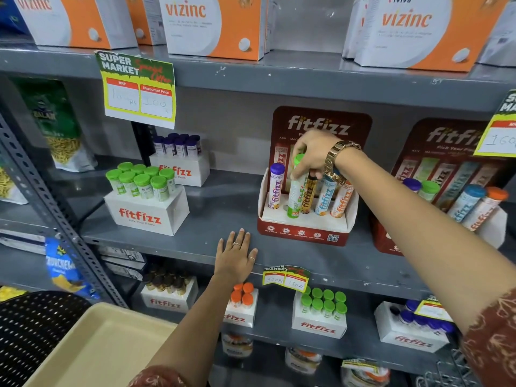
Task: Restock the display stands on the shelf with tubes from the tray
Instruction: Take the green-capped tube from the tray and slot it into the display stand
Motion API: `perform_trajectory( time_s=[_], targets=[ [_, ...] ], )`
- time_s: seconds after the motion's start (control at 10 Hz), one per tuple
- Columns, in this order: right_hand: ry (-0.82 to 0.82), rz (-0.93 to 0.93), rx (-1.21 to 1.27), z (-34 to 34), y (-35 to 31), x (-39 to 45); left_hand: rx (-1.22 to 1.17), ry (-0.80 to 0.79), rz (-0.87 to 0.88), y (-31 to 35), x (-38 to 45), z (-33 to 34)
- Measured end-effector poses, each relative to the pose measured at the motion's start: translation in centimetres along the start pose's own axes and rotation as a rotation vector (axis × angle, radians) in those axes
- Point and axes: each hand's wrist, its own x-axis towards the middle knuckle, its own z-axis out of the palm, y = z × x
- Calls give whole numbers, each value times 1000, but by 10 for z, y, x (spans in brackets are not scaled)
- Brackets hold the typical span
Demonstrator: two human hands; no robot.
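A red fitfizz display stand [304, 233] sits on the grey middle shelf [173, 247]. It holds a purple-capped tube [276, 188], a green-capped tube [294, 196], a black and gold tube [308, 195], a blue-capped tube [324, 198] and an orange one [341, 201]. My right hand [312, 153] grips the top of the green-capped tube, which stands in the stand's second slot. My left hand [236, 255] lies flat on the shelf's front edge, fingers spread, holding nothing. The beige tray [95, 347] at lower left shows no tubes in its visible part.
A second red fitfizz stand [452, 191] stands at the right with several tubes. White fitfizz boxes of green-capped [145, 196] and purple-capped tubes [178, 160] sit at the left. More tube boxes fill the shelf below. Vizinc cartons line the top shelf. Price tags hang from shelf edges.
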Motion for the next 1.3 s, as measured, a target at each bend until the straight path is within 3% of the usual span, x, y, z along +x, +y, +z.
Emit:
perform_trajectory(
  time_s=[0.1, 0.4, 1.1, 1.2, 1.3],
  targets=[
    [-6, 36, -12, 1, 2, 3, -1, 3, 0, 0, -1, 0],
    [183, 76, -93, 30, 6, 20, -5, 15, 3, 1, -3, -1],
    [46, 142, -243, 59, 8, 45, -16, 8, -3, 0, 0, -1],
    [113, 115, -313, 50, -9, 37, -61, 36, 32, -3, -6, -4],
    [279, 28, -287, 50, -27, 26, -150, 183, 13, -16, -20, -3]
  ],
)
